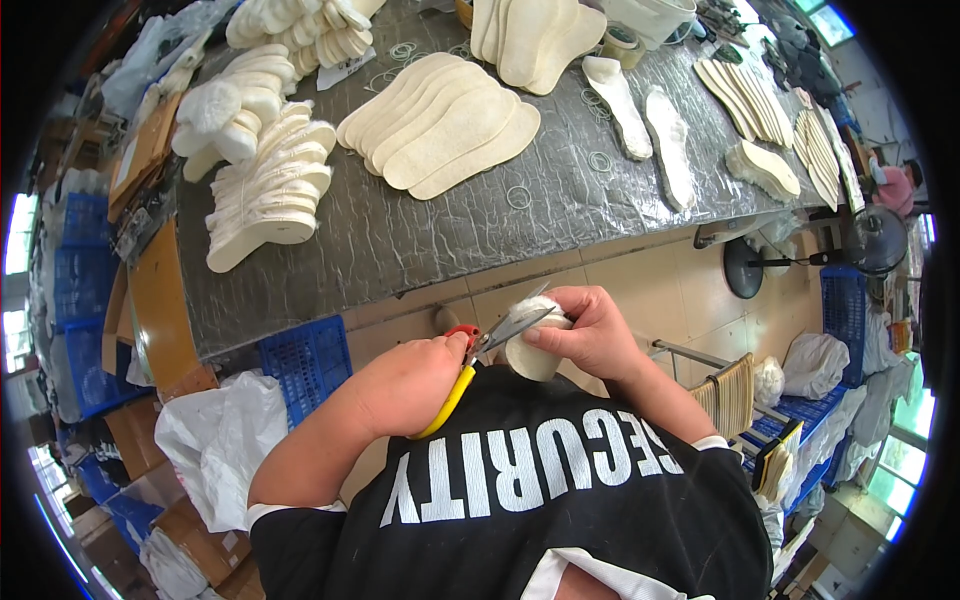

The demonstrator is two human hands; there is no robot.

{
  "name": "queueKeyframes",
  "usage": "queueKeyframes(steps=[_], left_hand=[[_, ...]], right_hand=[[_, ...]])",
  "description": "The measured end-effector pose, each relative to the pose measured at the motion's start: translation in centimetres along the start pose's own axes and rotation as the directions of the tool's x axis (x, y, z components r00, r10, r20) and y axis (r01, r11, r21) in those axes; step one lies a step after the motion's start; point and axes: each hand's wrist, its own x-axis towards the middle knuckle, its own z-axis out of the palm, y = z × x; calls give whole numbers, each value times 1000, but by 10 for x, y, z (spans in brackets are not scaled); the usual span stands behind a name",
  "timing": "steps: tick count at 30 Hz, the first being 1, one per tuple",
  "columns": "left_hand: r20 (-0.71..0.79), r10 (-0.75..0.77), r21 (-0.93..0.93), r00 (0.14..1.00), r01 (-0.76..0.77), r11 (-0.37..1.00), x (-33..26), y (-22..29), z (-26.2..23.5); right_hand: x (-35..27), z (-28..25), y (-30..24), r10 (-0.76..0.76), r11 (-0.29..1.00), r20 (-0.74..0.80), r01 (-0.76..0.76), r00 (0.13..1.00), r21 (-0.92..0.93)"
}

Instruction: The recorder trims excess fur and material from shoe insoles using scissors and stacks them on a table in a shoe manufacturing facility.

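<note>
My left hand point(415, 378) is closed around a pair of scissors point(458, 398) with red and yellow handles. Their blades are spread and lie against the upper edge of a cream, fleecy insole point(532, 358). Thumb and fingers of my right hand point(598, 335) pinch that insole, which is curled and held in front of my chest, off the table's near edge. Part of it is hidden behind the blades and my fingers. On the table, two narrow insoles with fluffy edges point(622, 110) lie apart from the stacks.
A dark, plastic-covered table point(560, 205) carries fanned insoles point(435, 125), a tied fluffy bundle point(270, 190) and loose rubber bands point(518, 197). Blue crates point(305, 368) and a white bag point(225, 440) stand at left. A black fan point(875, 240) is at right, near a rack of insoles point(725, 395).
</note>
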Motion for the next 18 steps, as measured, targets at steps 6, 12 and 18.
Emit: queueKeyframes(steps=[6,12,18], left_hand=[[33,15,91,999,-18,996,-2,-3,2],[28,1,113,1000,-4,994,-2,-2,3],[-35,115,179,993,-107,978,-5,-3,4]], right_hand=[[0,-1,-1,15,999,-15,-16,1000,-28],[-1,0,-6,50,998,-24,-51,998,-26],[0,-1,-7,53,998,-21,-54,998,-13]])
